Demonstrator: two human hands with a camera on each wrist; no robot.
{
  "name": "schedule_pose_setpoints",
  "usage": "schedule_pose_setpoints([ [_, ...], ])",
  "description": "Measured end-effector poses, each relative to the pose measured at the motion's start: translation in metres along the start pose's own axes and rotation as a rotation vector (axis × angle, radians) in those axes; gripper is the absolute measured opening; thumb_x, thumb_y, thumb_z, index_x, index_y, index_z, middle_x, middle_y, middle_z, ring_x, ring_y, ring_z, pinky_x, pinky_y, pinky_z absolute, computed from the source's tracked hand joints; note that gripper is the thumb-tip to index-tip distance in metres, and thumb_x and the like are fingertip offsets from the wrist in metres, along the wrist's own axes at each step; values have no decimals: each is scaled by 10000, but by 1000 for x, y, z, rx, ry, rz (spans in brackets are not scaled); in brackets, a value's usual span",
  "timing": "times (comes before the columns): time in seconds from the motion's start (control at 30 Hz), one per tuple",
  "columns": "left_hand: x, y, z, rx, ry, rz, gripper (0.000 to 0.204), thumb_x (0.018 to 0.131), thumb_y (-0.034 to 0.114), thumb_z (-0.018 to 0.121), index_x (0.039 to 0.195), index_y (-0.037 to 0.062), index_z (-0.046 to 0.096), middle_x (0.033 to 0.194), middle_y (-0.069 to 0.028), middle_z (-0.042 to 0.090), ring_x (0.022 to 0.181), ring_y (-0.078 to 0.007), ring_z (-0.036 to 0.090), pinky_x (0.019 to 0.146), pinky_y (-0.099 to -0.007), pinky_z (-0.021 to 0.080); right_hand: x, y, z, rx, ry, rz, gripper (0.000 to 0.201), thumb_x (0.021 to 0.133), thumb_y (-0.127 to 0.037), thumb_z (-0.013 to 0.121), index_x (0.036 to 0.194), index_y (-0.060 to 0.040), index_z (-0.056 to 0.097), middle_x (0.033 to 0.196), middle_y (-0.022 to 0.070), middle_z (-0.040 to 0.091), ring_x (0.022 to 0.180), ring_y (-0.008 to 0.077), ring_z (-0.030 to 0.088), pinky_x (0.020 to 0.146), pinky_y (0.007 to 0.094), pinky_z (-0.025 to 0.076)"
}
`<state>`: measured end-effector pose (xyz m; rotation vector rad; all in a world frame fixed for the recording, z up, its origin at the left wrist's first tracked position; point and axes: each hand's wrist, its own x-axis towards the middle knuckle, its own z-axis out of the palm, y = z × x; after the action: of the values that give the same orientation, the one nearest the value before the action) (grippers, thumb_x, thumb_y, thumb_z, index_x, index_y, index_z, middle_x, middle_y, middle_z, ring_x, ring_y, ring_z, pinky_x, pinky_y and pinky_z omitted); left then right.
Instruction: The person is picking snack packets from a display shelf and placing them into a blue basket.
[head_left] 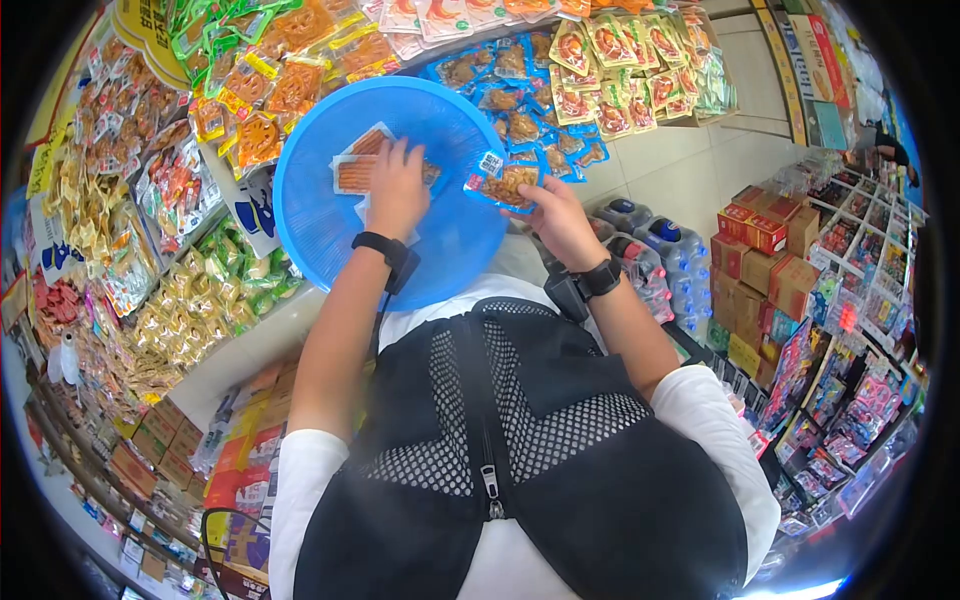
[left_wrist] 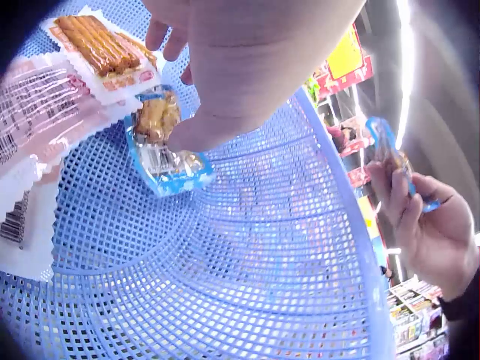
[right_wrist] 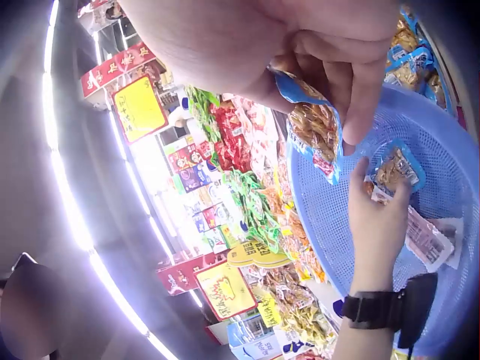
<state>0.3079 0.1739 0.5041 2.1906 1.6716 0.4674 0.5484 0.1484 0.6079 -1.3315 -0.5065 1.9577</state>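
Observation:
My left hand (head_left: 398, 192) reaches down into a blue mesh basket (head_left: 300, 230), fingers spread over several packets. In the left wrist view its thumb overlaps a blue-edged snack packet (left_wrist: 157, 127) lying in the basket. White-edged packets of brown sticks (head_left: 352, 174) lie beside it; some show their barcode backs (left_wrist: 45, 105). My right hand (head_left: 562, 222) pinches another blue-edged snack packet (head_left: 508, 186) between thumb and fingers, at the basket's right rim. In the right wrist view this packet (right_wrist: 313, 129) shows brown food through its clear window.
Piles of bagged snacks surround the basket: blue packets (head_left: 520, 128) and cream ones (head_left: 610, 85) ahead, gold bags (head_left: 190, 315) at left. Bottled drinks (head_left: 680, 260) and stacked cartons (head_left: 750, 270) stand on the right, with a shelf rack (head_left: 850, 260) beyond.

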Motion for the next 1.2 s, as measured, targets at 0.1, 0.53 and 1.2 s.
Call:
schedule_pose_setpoints([
  [0.1,-4,6,10,135,-49,59,493,735,22,626,1222,66,566,1280,-193,507,1242,-415,436,1035,-512,354,1,0,-12,112,9,12,268,966,-98,503,1213,-2,541,1202,91,622,1085,202,608,958,447,495],
  [0.53,-7,4,-21,195,-244,20,125,761,191,684,822,82,682,933,-93,562,979,-302,532,901,-479,419,54,-30,-53,326,138,-200,291,974,-141,481,1214,23,486,1206,147,583,1091,252,595,954,449,491],
  [1.2,42,138,-47,-80,300,328,437,577,11,738,952,234,769,850,3,506,844,-225,516,720,-345,449,35,-46,-51,20,-318,-52,324,966,-178,571,1214,28,541,1077,83,658,992,125,624,839,266,505],
])
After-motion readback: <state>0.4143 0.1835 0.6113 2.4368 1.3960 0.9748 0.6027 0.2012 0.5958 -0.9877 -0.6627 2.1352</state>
